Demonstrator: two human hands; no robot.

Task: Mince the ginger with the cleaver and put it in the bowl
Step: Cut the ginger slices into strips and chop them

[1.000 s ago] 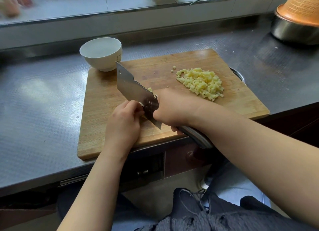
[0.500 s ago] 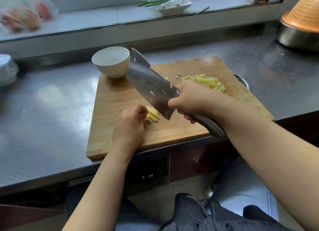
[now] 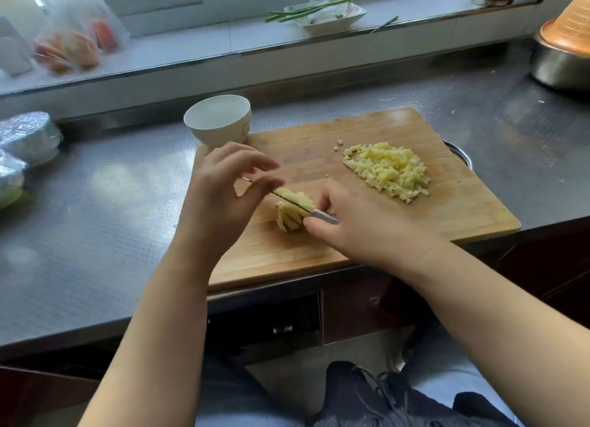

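A wooden cutting board (image 3: 463,215) lies on the steel counter. A pile of minced ginger (image 3: 388,169) sits on its right half. A small bunch of ginger strips (image 3: 289,217) lies near the board's middle. The cleaver (image 3: 323,215) is seen edge-on, its blade standing across these strips. My right hand (image 3: 360,225) grips the cleaver's handle. My left hand (image 3: 223,187) hovers over the blade's far end with fingers loosely spread, thumb tip close to the spine. The white bowl (image 3: 218,120) stands empty at the board's far left corner.
A steel pot (image 3: 555,65) with an orange colander stands far right. Foil-wrapped items (image 3: 27,139) sit at the left. On the windowsill are a white dish with green stalks (image 3: 329,16) and plastic bags (image 3: 70,43). A round metal rim (image 3: 463,158) shows under the board's right edge.
The cleaver went from a raised, tilted pose to edge-down on the ginger strips. My left hand let go of the strips and rose above the blade's far end.
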